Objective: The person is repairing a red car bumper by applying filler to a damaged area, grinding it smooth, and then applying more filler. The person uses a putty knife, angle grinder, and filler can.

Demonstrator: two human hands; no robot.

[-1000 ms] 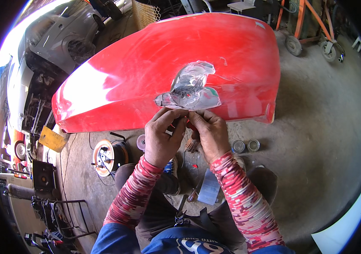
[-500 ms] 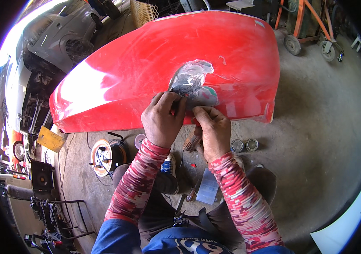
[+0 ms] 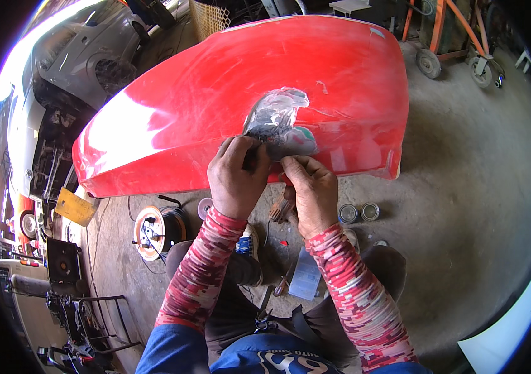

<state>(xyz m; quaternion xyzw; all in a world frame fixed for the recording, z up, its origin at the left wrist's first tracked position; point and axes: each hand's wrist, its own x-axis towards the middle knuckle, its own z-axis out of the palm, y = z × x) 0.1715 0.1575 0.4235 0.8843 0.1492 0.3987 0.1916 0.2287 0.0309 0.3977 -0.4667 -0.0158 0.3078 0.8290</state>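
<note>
A large red vehicle body panel (image 3: pixel 353 68) lies before me, with a bare grey, sanded-down patch (image 3: pixel 278 112) near its close edge. At the lower left of the patch, my left hand (image 3: pixel 238 177) is closed, fingertips bent against the panel. My right hand (image 3: pixel 313 193) is closed beside it, thumb and forefinger pinched at the panel's near edge just below the patch. Whatever either hand pinches is hidden by the fingers. An orange-brown tool (image 3: pixel 280 209) shows below the panel, partly behind my right hand.
Two round cans (image 3: pixel 359 213) stand on the floor right of my hands. A cable reel (image 3: pixel 153 232) sits at the left, near a yellow board (image 3: pixel 75 207). A translucent blue sheet (image 3: pixel 305 275) lies between my legs. Beyond are a grey car (image 3: pixel 81 53) and a wheeled orange frame (image 3: pixel 441 37).
The panel and its patch appear shifted slightly left and up in view. Both hands keep close to the same spots, with the left fingers slightly repositioned.
</note>
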